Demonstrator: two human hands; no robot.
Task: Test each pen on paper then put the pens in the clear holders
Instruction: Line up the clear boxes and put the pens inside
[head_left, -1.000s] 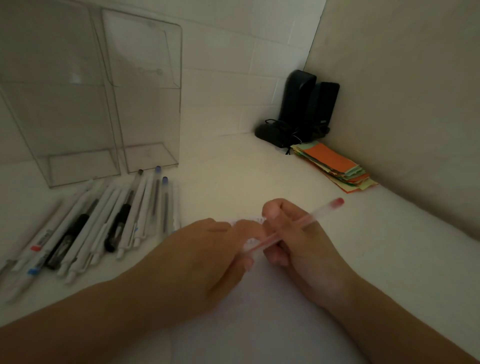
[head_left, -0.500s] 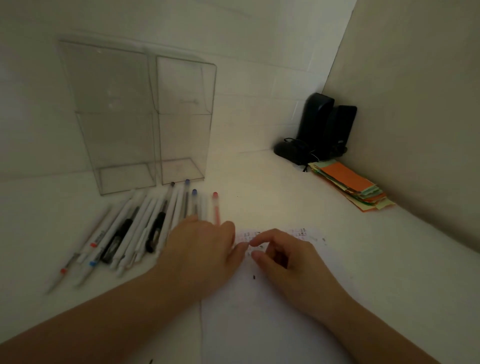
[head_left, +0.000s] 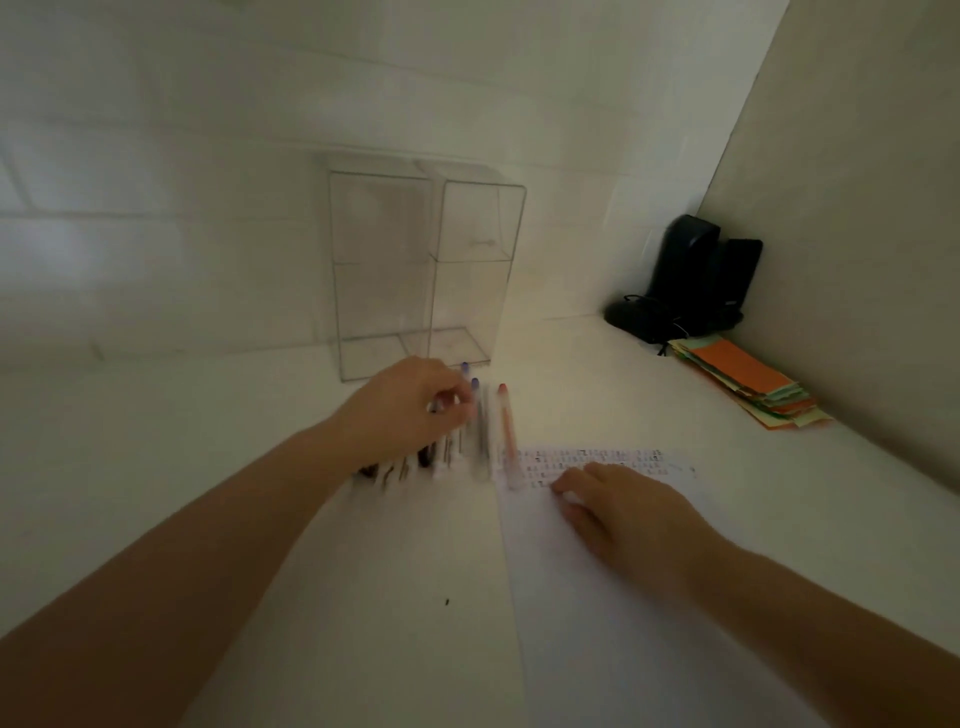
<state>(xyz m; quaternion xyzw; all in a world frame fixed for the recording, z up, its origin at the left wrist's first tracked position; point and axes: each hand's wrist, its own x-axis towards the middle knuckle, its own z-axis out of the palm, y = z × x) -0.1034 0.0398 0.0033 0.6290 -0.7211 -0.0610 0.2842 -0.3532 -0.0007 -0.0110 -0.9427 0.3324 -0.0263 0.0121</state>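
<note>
On the white desk just in front of the clear holders, a row of slim pens (head_left: 457, 441) lies side by side, long axes running away from the person, capped ends toward the wall; motion blur smears most barrels, so their number and colours are hard to tell, and the left forearm hides the near ends of several. A translucent red-capped pen (head_left: 506, 434) lies at the right edge of the row, parallel to the others, its near tip touching the sheet's left edge. The left hand (head_left: 410, 402) reaches over the row with fingers curled down onto the pens; whether it actually pinches one cannot be told through the blur. The right hand (head_left: 618, 512) rests on the white sheet of paper (head_left: 649, 649), fingers loosely bent, holding nothing, beside small rows of test marks. Two tall clear plastic holders (head_left: 426, 270) stand upright, touching, against the tiled wall. Half a second ago the left hand was nearer the paper; it has since moved up over the row. Black speakers (head_left: 696, 278) and a stack of coloured paper slips (head_left: 748, 382) sit in the right corner.
</note>
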